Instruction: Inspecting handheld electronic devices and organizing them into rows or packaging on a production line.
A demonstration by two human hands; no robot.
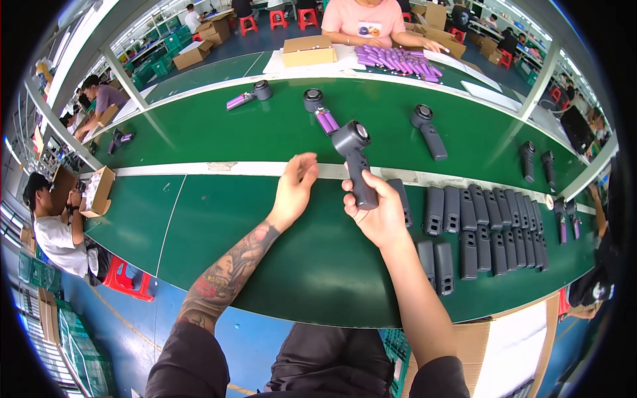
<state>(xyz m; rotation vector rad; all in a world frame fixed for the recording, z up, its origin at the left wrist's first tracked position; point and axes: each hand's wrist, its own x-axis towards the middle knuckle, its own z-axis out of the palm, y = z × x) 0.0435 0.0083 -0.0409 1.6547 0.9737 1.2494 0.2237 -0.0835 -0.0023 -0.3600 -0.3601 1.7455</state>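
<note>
My right hand [377, 211] grips a dark grey handheld fan [358, 174] by its handle, round head tilted up and away from me. My left hand [295, 186] hovers just left of it, fingers loosely curved and apart, holding nothing. Beyond the held fan, on the green belt, lies a fan with bare purple battery cells [325, 121] in its handle. Another such fan [261, 90] rests farther left. A fan with a closed grey handle [432, 140] lies to the right. Rows of grey handle covers [468, 252] lie on the bench right of my right hand.
A pale raised rail [245, 168] divides my green bench [225, 199] from the belt. Across it, a person in pink [368, 26] stands by a pile of purple batteries [398, 62] and a cardboard box [308, 52]. Another person [63, 232] sits at the left end beside a red stool [127, 278].
</note>
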